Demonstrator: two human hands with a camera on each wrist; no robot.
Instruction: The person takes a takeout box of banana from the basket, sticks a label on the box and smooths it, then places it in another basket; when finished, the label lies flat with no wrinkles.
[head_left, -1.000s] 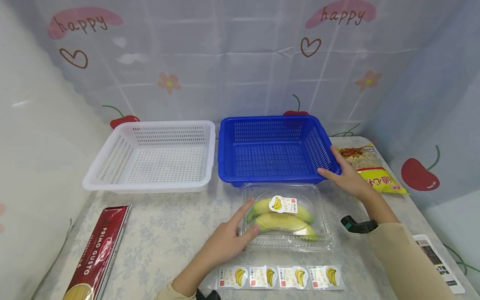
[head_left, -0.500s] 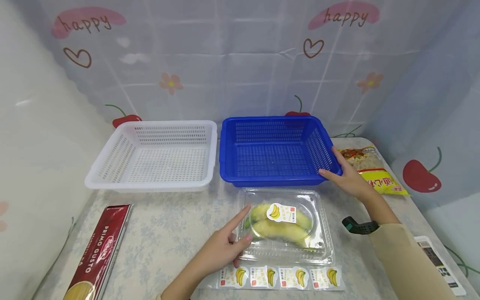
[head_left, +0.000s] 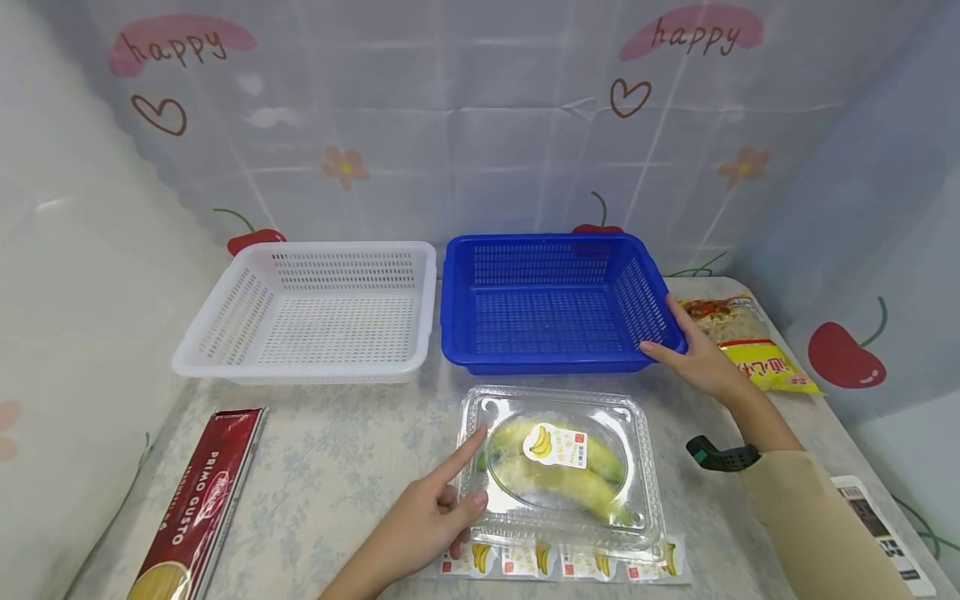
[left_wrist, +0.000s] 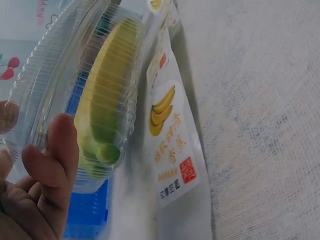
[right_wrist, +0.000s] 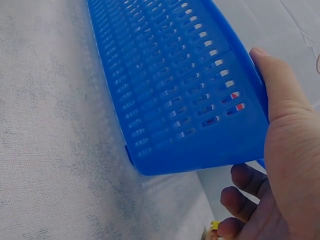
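Note:
My left hand (head_left: 423, 517) grips the left edge of a clear plastic clamshell box (head_left: 645, 467). Inside it lie green-yellow bananas (head_left: 600, 492), and a banana label (head_left: 555, 444) is stuck on the lid. In the left wrist view the box (left_wrist: 37, 90) hangs above the table, with curled fingers (left_wrist: 62, 145) at its edge. Its front side covers part of a strip of banana stickers (head_left: 525, 562). My right hand (head_left: 701, 358) holds the right front corner of a blue perforated basket (head_left: 555, 362), thumb on the rim, as the blue basket (right_wrist: 165, 150) shows in the right wrist view.
A white perforated basket (head_left: 300, 371) stands left of the blue one. At the left lies a red spaghetti pack (head_left: 198, 500). A yellow pasta bag (head_left: 765, 362) is behind my right hand, and a white device with a screen (head_left: 885, 533) lies at the right edge.
My left hand has drawn the banana box away from the blue basket toward me, over the sticker strip. The right hand has stayed on the basket's corner.

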